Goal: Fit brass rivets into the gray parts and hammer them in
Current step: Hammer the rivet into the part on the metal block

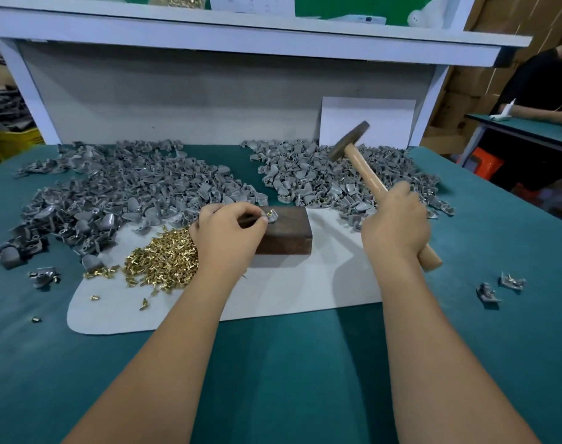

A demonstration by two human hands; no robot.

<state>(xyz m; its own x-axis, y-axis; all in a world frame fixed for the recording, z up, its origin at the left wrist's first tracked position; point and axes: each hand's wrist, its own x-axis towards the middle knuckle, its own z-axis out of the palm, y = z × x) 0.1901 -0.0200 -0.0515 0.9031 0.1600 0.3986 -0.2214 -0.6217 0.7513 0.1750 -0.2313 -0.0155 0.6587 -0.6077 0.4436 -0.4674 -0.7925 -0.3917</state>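
Head view: your left hand (230,233) pinches a gray part (271,216) with a brass rivet (268,214) seated in it, holding it down on the top of the dark block (287,233) near the block's far-left corner. The fingers (263,219) are curled tight on the part's left edge, touching it, so the rivet head sits just to the right of your fingertips. Your right hand (396,224) is wrapped fully round the wooden handle of the hammer (364,169), fingers closed on it, no slack visible. The hammer is raised, head up and back over the right pile of gray parts (337,174), handle's long axis running from your fist up and to the left. The rivet lies down and left of the hammer head, well apart from it; the right hand is the striking one, the left is the nearer to the part. Looks like the fit is done and the strike is next: watch the margin to your left fingertips. Loose rivet pile (164,257) sits left of the block on the pale mat (305,290), unworked gray parts (119,190) beyond on the tabletop (289,379).
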